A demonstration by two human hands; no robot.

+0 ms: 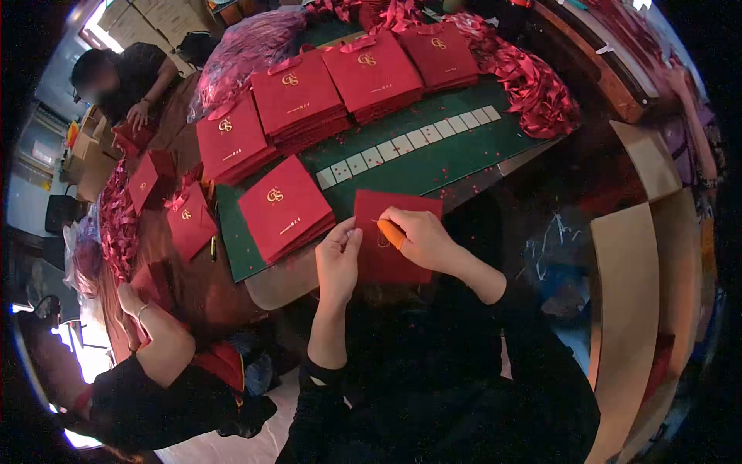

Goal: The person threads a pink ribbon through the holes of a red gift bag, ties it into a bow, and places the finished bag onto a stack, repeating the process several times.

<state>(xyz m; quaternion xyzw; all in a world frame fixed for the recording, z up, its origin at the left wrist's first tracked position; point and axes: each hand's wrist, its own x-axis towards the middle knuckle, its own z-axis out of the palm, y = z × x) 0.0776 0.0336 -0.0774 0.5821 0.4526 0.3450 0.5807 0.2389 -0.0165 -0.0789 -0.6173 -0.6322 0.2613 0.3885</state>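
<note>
A flat red paper bag [398, 267] lies in front of me at the table's near edge, its gold mark partly covered. My left hand [338, 259] is closed, thumb and fingers pinched at the bag's left edge. Over the bag, my right hand [425, 241] curls around a small orange piece [392, 233] with a thin pale tip; I cannot tell whether it is a tool handle or a finger cover. Just beyond my left hand is a stack of red bags [286, 209] with gold lettering.
More bag stacks [372, 73] line the green mat [433, 174], with a row of white cards [406, 145] before them. Red ribbons [537, 93] heap at the far right. Cardboard boxes [626, 294] stand right. Co-workers handle bags at left, one arm [158, 340] close by.
</note>
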